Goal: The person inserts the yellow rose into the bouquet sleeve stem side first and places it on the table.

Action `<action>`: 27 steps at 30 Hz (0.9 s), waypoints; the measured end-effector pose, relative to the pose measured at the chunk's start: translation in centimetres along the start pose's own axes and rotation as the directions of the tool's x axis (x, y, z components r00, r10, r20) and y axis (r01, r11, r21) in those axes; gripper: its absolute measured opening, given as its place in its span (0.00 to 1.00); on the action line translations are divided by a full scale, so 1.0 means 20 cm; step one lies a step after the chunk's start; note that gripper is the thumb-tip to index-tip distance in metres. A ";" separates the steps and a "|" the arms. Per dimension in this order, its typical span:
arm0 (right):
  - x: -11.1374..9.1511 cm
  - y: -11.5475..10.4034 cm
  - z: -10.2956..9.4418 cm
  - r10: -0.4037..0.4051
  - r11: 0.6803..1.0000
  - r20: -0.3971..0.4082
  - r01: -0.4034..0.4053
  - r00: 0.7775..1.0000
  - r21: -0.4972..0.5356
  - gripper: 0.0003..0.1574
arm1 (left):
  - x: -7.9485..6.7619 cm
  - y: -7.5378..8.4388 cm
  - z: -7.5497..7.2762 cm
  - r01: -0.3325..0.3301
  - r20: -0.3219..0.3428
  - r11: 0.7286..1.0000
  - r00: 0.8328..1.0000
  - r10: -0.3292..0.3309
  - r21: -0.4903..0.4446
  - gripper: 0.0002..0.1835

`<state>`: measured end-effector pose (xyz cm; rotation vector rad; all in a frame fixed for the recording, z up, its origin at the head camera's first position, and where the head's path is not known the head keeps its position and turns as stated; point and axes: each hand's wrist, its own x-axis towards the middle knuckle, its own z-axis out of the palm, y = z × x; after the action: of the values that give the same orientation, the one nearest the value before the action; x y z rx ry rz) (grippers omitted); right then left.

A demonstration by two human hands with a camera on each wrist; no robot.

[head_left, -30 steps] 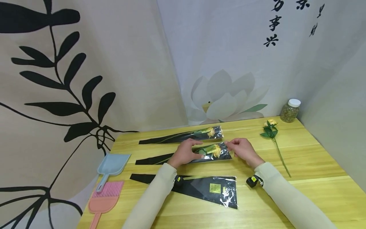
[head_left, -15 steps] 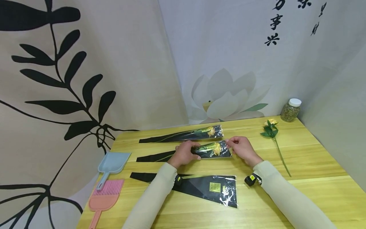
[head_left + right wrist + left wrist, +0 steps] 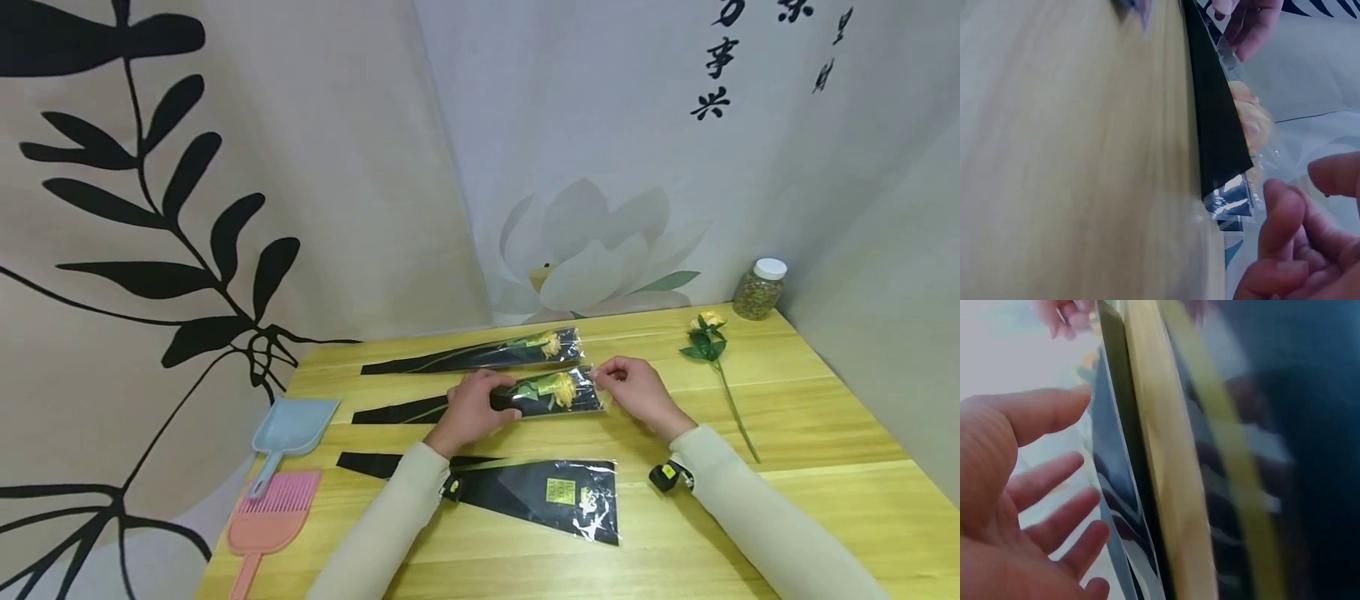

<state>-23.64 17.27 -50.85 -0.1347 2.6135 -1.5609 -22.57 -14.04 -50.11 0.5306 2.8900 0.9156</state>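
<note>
A yellow rose (image 3: 564,388) lies in the middle black flower sleeve (image 3: 525,407), whose clear mouth faces right. My left hand (image 3: 472,408) spans the sleeve; the left wrist view shows its fingers (image 3: 1054,478) fairly straight and spread along the film. At the far corner of the mouth is my right hand (image 3: 637,392), its fingers bent. In the right wrist view its foremost tips stand apart beside the clear film (image 3: 1235,206), so a pinch cannot be made out. Behind lies another sleeve (image 3: 465,357) with a rose; nearer lies a flat sleeve (image 3: 525,500) bearing a gold label.
A single yellow rose with a green stem (image 3: 731,404) lies at the right. Behind it stands a jar (image 3: 757,293) with a white lid. On the left a blue dustpan (image 3: 296,425) overlaps a pink brush (image 3: 272,517). A printed cloth (image 3: 375,167) backs the wooden table (image 3: 697,542).
My left hand has slid a little leftward along the middle sleeve, uncovering more of it. My right hand stays near the mouth's far corner.
</note>
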 end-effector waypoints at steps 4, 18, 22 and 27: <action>-0.02 0.00 -0.01 -0.030 0.997 -0.013 0.029 0.999 -0.072 0.17 | -0.06 0.02 -0.01 0.005 -0.061 0.999 0.998 -0.009 -0.053 0.25; -0.16 0.04 -0.13 -0.084 0.983 0.018 0.086 0.996 -0.162 0.14 | -0.22 0.00 -0.05 -0.007 0.141 0.987 0.990 0.030 -0.158 0.21; -0.19 0.04 -0.13 -0.096 0.981 0.080 0.108 0.992 -0.159 0.11 | -0.27 -0.03 -0.05 0.004 0.190 0.991 0.982 0.022 -0.132 0.20; -0.24 0.02 -0.10 -0.116 0.977 0.179 0.145 0.977 -0.155 0.09 | -0.32 -0.03 -0.04 -0.003 0.244 0.990 0.969 0.038 -0.143 0.19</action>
<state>-19.14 19.71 -50.10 -0.4406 2.6434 -1.2975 -16.89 -17.12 -50.10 0.6144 2.5810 0.9730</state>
